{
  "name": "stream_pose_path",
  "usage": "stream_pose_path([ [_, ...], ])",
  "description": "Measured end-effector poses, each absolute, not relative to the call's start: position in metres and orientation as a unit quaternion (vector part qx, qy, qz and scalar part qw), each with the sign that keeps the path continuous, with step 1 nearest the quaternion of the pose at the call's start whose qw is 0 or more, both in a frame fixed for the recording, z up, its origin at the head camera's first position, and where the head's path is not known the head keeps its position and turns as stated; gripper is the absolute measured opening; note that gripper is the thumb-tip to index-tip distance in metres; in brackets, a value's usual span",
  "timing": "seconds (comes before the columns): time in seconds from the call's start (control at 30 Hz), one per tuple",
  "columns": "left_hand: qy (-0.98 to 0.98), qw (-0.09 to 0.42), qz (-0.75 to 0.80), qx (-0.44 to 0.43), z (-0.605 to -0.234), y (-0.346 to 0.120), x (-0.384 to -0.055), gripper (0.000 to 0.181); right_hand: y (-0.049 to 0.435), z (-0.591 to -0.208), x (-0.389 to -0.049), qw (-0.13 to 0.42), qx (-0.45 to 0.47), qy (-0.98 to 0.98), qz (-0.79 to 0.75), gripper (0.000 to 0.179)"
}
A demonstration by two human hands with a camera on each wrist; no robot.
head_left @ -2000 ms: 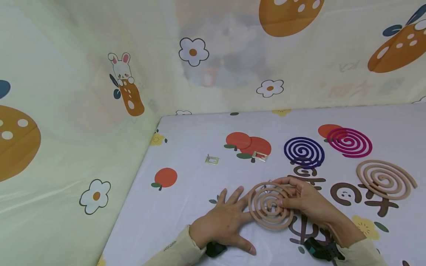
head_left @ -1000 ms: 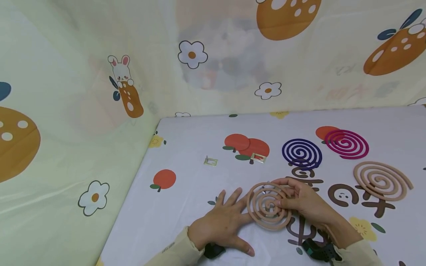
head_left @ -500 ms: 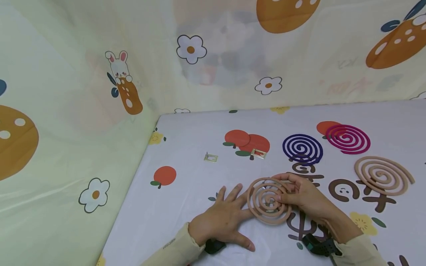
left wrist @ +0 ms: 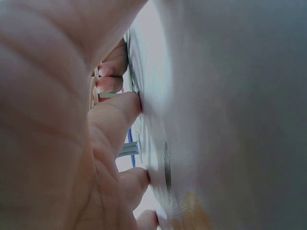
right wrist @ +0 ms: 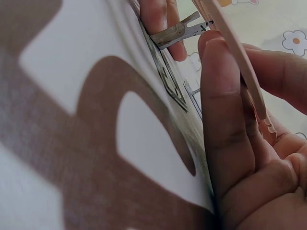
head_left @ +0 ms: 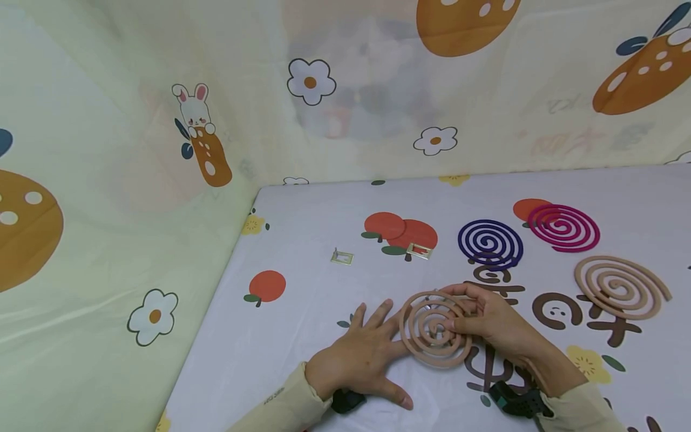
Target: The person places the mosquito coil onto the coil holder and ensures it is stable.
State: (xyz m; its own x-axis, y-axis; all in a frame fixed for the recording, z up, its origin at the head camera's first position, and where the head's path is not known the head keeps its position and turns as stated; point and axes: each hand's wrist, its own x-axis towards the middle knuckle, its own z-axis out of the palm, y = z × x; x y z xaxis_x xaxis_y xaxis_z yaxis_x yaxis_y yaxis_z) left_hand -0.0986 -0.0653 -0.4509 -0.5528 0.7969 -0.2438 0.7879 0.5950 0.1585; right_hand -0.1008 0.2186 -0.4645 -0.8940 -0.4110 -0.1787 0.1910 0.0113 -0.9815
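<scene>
In the head view my right hand [head_left: 493,324] pinches a beige mosquito coil [head_left: 423,348] between thumb and fingers, close above the table. Beneath the coil stands a metal coil stand, mostly hidden in that view. The right wrist view shows its upright prong [right wrist: 175,36] reaching up to the coil and its flat base on the cloth. My left hand [head_left: 358,360] lies with fingers spread, fingertips on the cloth, and two of its fingers run to the coil's left edge. From the left wrist, a metal strip [left wrist: 128,149] appears between the fingers.
Two metal stands lie beyond the hands, one at the left [head_left: 342,257], another stand [head_left: 419,251] on the printed fruit. A dark blue coil [head_left: 488,243], a magenta coil [head_left: 564,228] and a second beige coil [head_left: 621,288] lie at the right. A patterned curtain [head_left: 367,162] rises behind.
Both hands and the held coil keep nearly the same pose. The head view shifts slightly up and down.
</scene>
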Motion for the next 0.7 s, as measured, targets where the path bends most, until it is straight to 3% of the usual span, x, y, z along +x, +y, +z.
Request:
stream_pose_path([
  [0.7,0.881,0.159,0.027,0.445,-0.4513,-0.0656,-0.0994,0.108,0.2183,-0.4621,-0.0991,0.212,-0.086,0.693,-0.684,0.065],
])
